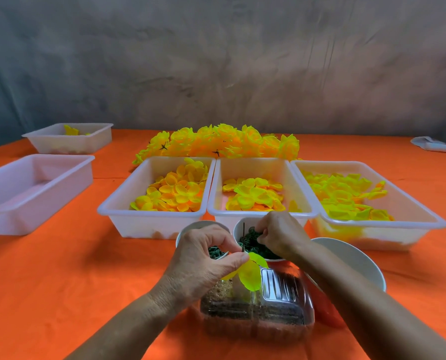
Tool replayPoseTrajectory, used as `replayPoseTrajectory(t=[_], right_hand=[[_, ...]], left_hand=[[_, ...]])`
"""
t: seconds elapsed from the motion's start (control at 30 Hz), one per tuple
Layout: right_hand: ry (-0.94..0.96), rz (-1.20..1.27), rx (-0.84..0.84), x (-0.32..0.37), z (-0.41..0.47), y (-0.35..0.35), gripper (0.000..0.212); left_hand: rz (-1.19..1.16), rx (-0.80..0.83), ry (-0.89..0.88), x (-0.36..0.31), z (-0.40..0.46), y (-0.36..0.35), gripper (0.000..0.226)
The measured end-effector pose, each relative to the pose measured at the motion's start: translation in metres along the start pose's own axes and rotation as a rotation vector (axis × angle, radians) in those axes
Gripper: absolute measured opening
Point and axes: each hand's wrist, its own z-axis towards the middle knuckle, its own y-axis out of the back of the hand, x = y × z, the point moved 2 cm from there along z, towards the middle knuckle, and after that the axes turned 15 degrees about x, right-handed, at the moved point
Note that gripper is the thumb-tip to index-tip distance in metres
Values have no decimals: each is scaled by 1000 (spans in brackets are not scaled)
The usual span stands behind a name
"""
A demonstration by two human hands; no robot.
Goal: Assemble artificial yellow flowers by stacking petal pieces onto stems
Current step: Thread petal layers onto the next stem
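My left hand [206,258] pinches a thin dark stem [243,237] with yellow petal pieces [250,274] hanging below the fingers. My right hand [279,235] reaches into a white cup [238,226] of small green parts [253,245] and pinches one of them. A second white cup [198,224] with green parts sits behind my left hand. Three white trays hold loose yellow petals: left tray [128,203], middle tray [216,193], right tray [424,216]. Finished yellow flowers [224,141] lie in a heap behind the trays.
A clear plastic box [281,307] with dark and tan small parts sits under my hands. A white bowl [359,258] stands under my right forearm. Two more white trays [22,188] [92,131] stand at the left on the orange tablecloth [61,281]. A white object [434,145] lies far right.
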Motion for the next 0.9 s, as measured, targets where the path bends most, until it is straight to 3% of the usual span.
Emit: replayPoseTrajectory(t=[0.1, 0.3, 0.4, 0.47, 0.57, 0.9], right_hand=[[-47, -87, -7, 3, 6, -5, 25], [-50, -224, -9, 7, 8, -11, 23], [33, 54, -54, 2, 4, -2, 4], [110, 330, -15, -2, -2, 5, 19], [188, 594, -2, -8, -15, 12, 19], [337, 872, -67, -15, -38, 13, 25]], left_hand=[[1, 0, 6, 2, -1, 0, 27], [1, 3, 23, 2, -1, -1, 30], [-3, 11, 33, 2, -1, -1, 30], [4, 11, 34, 3, -2, -1, 30], [-4, 8, 39, 5, -2, -1, 30], [2, 9, 25, 6, -1, -2, 28]])
